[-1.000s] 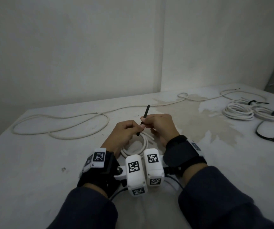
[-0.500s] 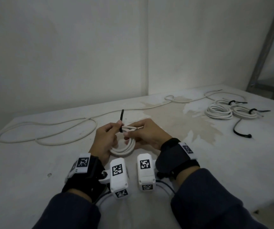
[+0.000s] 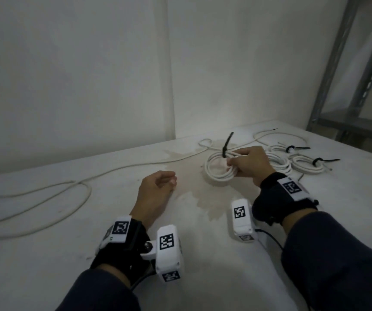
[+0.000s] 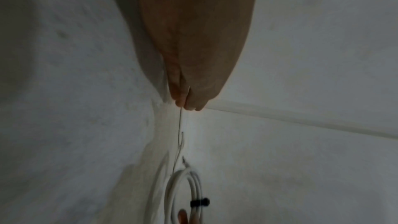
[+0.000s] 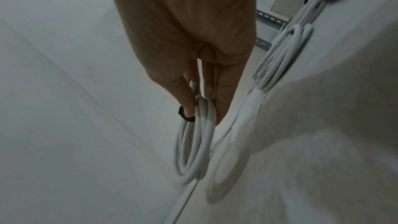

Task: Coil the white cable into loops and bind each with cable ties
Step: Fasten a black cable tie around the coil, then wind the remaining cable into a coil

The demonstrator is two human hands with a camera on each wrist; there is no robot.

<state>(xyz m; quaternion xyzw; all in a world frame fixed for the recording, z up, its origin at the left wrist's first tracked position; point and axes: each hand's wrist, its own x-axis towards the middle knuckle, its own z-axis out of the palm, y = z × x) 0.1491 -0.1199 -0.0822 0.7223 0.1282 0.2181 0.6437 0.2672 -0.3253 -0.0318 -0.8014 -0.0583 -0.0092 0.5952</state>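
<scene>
In the head view my right hand (image 3: pixel 245 164) grips a small white cable coil (image 3: pixel 216 172) by its right side, just above the table (image 3: pixel 46 265). A black cable tie (image 3: pixel 226 144) wraps the coil's top, its tail sticking up. The right wrist view shows the fingers (image 5: pixel 187 101) curled round the coil (image 5: pixel 193 142), with the tie (image 5: pixel 183 116) beside the thumb. My left hand (image 3: pixel 158 187) lies on the table to the coil's left, fingers loosely curled and holding nothing. The left wrist view shows the coil (image 4: pixel 183 193) and tie (image 4: pixel 200 202) ahead of that hand (image 4: pixel 187 105).
Two bound white coils (image 3: pixel 279 162) (image 3: pixel 306 166) with black ties lie just right of my right hand. A long loose white cable (image 3: pixel 46 194) runs across the table's left and back. A grey metal shelf (image 3: pixel 349 86) stands at far right. Walls close the back.
My left hand has let go of the tie and coil and stays behind. My right hand has carried the tied coil to the right, beside the bound coils.
</scene>
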